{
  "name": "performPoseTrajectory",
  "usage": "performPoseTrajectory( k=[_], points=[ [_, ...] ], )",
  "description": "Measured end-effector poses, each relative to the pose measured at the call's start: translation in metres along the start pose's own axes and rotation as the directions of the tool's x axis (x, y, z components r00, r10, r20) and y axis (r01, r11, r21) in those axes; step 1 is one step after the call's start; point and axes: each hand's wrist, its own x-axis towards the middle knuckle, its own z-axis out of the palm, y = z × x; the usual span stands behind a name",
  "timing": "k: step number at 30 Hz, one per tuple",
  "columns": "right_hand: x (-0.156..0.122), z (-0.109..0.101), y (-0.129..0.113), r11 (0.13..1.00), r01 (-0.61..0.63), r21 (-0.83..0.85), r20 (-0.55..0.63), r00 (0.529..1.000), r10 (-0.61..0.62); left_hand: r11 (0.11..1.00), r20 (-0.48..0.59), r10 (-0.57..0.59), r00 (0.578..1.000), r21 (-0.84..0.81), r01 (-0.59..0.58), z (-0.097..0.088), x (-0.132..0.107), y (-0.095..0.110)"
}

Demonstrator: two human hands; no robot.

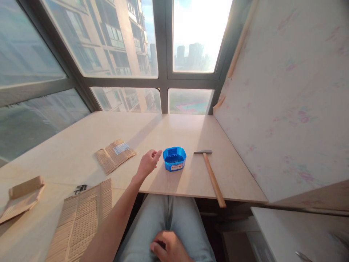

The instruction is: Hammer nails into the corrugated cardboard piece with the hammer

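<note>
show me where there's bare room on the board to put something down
Bare board runs from the blue box back to the window, and left of the flat packet. Crowded: the left hand by the box, hammer beside it, cardboard at the near left.

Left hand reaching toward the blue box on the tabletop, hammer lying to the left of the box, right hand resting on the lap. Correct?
One error: in the head view the hammer lies to the right of the blue box, not the left. The rest holds: the left hand reaches toward the box on the tabletop, and the right hand rests on the lap.
</note>
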Motion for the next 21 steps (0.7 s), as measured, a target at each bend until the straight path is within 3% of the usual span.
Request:
performPoseTrajectory(
  k=[6, 9, 13, 17, 21],
  points=[
    [-0.002, -0.002, -0.006, 0.999, -0.032, 0.010, -0.005, 0.999, 0.032, 0.996, 0.075, 0.085, 0.994, 0.025, -0.087, 0.016, 0.001, -0.003],
    [-0.002, -0.003, -0.009, 0.998, -0.056, 0.028, 0.013, 0.998, 0.055, 0.997, 0.111, 0.044, 0.993, -0.064, -0.037, 0.024, 0.006, -0.005],
    [-0.001, -0.003, -0.010, 0.998, -0.059, 0.022, 0.017, 0.998, 0.059, 0.993, 0.055, 0.035, 0.998, -0.115, -0.029, 0.019, 0.000, -0.004],
    [0.000, -0.004, -0.011, 0.998, -0.058, 0.020, 0.022, 0.998, 0.058, 0.979, -0.022, 0.013, 1.000, -0.203, -0.017, -0.004, -0.037, -0.008],
    [-0.002, -0.005, -0.013, 0.999, -0.039, 0.034, 0.028, 0.999, 0.038, 0.987, -0.147, -0.077, 0.986, -0.150, 0.055, -0.028, -0.095, -0.035]
  ],
)
